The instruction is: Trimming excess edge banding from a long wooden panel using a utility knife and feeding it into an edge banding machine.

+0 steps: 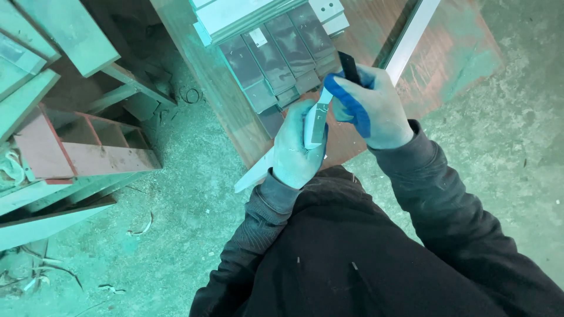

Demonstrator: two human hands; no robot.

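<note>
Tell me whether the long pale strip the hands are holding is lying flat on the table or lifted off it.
Lifted. The left hand grips the pale strip at an angle, and the right hand pinches its upper end.

A small white rectangular label [257,37] sits on a dark grey panel [242,61] lying on my bench [194,41].

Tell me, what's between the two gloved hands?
In the head view, a narrow pale metal strip lies between the left hand and right hand; both hands grip it above the brown table.
</note>
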